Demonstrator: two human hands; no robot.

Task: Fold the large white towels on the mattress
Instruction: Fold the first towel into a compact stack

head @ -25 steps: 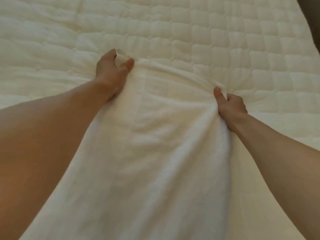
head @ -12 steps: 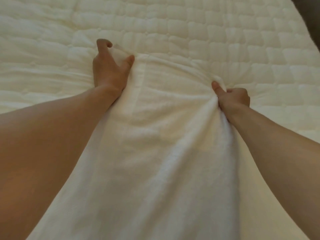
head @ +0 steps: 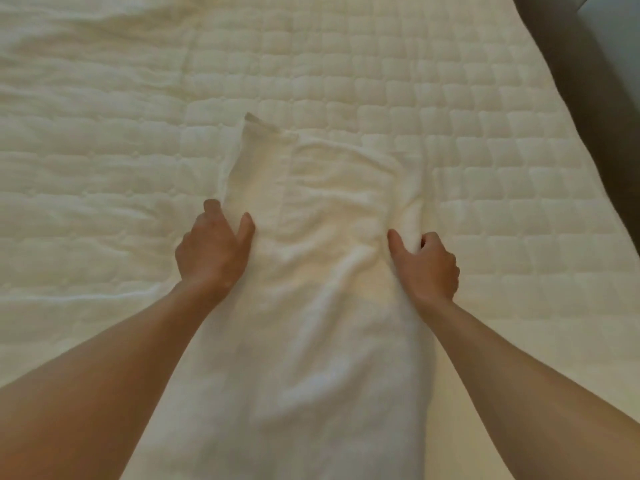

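Note:
A large white towel (head: 322, 323) lies lengthwise on the quilted white mattress (head: 433, 91), running from the bottom of the view to a rumpled far end with one corner sticking up. My left hand (head: 213, 252) is at the towel's left edge about halfway along, thumb on top of the cloth and fingers curled at the edge. On the right edge my right hand (head: 427, 266) pinches a raised fold between thumb and curled fingers. Both forearms reach in from the bottom corners.
The mattress spreads wide to the left and far side, with creases in its cover at the upper left. A dark strip (head: 588, 81), the bed's side or the floor, runs along the mattress's right edge at the upper right.
Both hands have left the towel's far corners and come back toward me to its side edges. The far end now lies loose and rumpled on the mattress.

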